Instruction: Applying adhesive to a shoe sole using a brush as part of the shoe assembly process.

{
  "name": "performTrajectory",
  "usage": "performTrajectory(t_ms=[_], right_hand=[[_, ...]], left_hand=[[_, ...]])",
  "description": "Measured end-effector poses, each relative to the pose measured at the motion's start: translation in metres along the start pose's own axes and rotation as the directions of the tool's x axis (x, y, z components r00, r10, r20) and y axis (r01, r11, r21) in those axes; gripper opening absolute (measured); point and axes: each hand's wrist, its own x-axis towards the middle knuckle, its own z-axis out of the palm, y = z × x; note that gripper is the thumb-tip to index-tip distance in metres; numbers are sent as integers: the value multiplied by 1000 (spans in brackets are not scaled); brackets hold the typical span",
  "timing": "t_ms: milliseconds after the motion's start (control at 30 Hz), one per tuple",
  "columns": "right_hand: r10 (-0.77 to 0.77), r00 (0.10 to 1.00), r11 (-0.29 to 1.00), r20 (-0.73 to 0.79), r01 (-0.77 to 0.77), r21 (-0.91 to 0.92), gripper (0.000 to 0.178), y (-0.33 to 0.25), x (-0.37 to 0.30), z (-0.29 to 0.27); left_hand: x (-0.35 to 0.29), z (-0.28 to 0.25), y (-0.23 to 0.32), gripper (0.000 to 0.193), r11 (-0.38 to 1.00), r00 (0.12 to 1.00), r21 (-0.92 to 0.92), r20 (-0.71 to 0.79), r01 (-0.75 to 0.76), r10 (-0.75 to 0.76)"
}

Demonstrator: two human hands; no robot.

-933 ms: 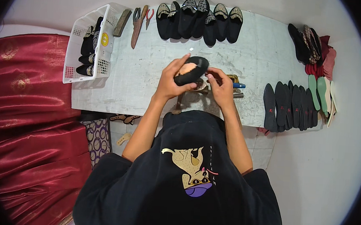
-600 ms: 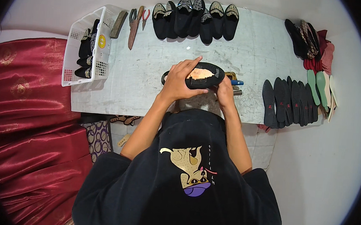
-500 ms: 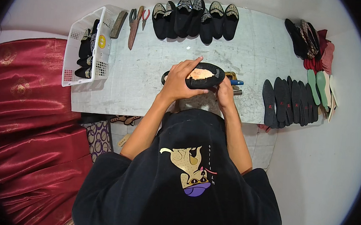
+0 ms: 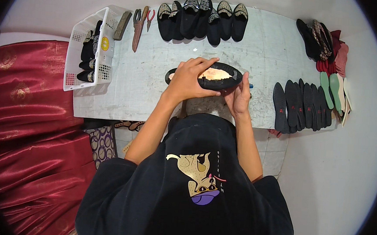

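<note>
An unfinished black shoe [image 4: 217, 75] is held up over the near part of the table, underside upward. Its black edges fold inward around a bare tan middle. My left hand [image 4: 189, 79] grips it across the left half, fingers over the far side and thumb along the near edge. At the right end of the shoe, my right hand [image 4: 238, 99] holds the tip, one digit upright against it and the others partly hidden beneath. Just beyond that hand a bit of a blue tool handle [image 4: 251, 86] shows; the remainder is covered.
Finished black shoes [image 4: 204, 20] line the table's far side. At left are a white basket [image 4: 72, 63] with shoes, a dark block [image 4: 122, 26], a sheathed tool [image 4: 138, 35] and red pliers [image 4: 150, 20]. Black soles [image 4: 280, 107], green insoles [image 4: 325, 88] and dark uppers [image 4: 309, 41] lie at right.
The shoe has shifted slightly to the right and upward. My right hand has turned, bringing a digit up against the shoe's right end, and the tools behind are now mostly covered.
</note>
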Motion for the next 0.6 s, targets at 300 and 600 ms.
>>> performTrajectory(t_ms=[300, 600], right_hand=[[87, 992, 942, -90, -52, 332, 79, 10, -4, -23], [310, 931, 901, -190, -224, 371, 63, 27, 1, -46]], left_hand=[[3, 28, 23, 102, 987, 992, 148, 100, 62, -77], [-2, 39, 14, 100, 956, 984, 287, 147, 58, -104]])
